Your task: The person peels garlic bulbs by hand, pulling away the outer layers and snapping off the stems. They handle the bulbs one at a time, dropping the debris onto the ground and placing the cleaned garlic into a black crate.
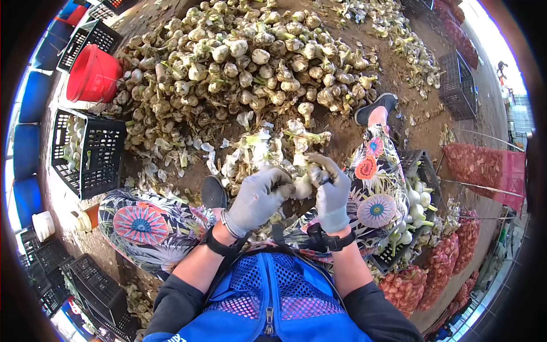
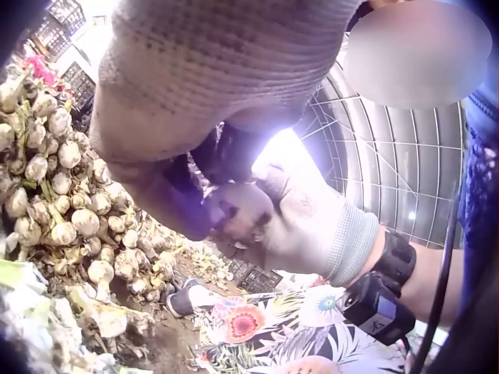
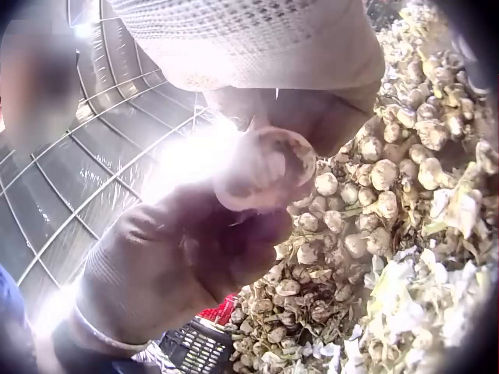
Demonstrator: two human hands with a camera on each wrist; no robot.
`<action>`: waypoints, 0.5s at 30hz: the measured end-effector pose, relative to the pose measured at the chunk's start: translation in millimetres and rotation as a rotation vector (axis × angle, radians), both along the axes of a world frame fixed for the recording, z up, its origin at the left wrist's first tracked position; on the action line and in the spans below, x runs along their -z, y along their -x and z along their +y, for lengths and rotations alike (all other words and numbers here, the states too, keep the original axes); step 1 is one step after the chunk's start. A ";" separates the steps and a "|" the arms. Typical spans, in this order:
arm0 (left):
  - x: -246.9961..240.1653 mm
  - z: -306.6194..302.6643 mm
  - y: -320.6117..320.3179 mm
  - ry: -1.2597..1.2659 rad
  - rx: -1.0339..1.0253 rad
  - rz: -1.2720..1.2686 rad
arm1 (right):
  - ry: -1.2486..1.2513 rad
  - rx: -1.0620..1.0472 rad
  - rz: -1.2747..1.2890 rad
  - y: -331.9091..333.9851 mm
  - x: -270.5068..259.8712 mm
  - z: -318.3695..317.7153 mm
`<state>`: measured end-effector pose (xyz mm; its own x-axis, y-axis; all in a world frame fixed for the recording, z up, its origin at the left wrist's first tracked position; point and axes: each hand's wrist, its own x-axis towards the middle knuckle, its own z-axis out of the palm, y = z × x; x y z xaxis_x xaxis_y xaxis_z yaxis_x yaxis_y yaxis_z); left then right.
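Note:
Both my hands wear grey knit gloves and meet over my lap around one garlic bulb (image 1: 302, 185). My left hand (image 1: 263, 196) curls its fingers round the bulb from the left. My right hand (image 1: 329, 188) pinches it from the right, thumb and fingers bent over it. In the right wrist view the bulb's cut base (image 3: 269, 167) shows pale and round between the gloved fingers (image 3: 203, 249). In the left wrist view the right hand's glove (image 2: 312, 222) faces the left fingers (image 2: 168, 195), with the bulb mostly hidden between them.
A large heap of garlic bulbs (image 1: 245, 62) covers the dirt ahead, with peeled skins (image 1: 250, 151) near my feet. A black crate (image 1: 85, 151) and red bucket (image 1: 91, 74) stand left. A crate of cleaned bulbs (image 1: 413, 205) and red mesh sacks (image 1: 450, 262) lie right.

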<state>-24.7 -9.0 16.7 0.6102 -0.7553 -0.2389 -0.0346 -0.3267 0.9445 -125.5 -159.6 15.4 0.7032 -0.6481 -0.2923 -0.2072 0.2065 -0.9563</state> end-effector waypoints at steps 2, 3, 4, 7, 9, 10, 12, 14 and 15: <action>0.0 0.7 5.5 0.043 0.071 -0.034 | -0.053 0.096 0.026 2.1 9.1 -7.2; -2.1 0.9 7.9 0.086 0.144 -0.067 | -0.106 0.193 0.051 2.0 11.2 -9.9; -6.4 2.8 9.6 -0.014 0.204 0.012 | -0.064 0.193 0.053 3.0 11.1 -11.3; 0.3 0.8 14.8 -0.140 -0.063 0.232 | 0.091 0.102 -0.045 4.7 12.3 -11.6; -6.0 -9.1 10.1 -0.085 -0.146 0.113 | 0.027 0.074 0.018 7.0 2.0 -6.8; -12.5 -12.9 5.6 -0.104 -0.092 -0.023 | 0.033 -0.005 -0.026 6.7 0.0 -2.2; -8.3 -13.2 4.6 -0.095 -0.027 -0.190 | 0.146 -0.103 -0.046 -0.1 -1.3 8.6; -9.6 -14.7 2.9 -0.140 -0.002 -0.131 | 0.264 -0.133 -0.052 0.1 4.8 11.4; -10.2 -16.0 2.4 -0.185 0.027 -0.068 | 0.382 -0.160 -0.055 1.2 8.2 13.0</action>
<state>-27.1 -25.0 26.8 0.6102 -0.7184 -0.3340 -0.1074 -0.4927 0.8636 -126.7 -146.6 7.1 0.8119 -0.5837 -0.0114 -0.1542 -0.1956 -0.9685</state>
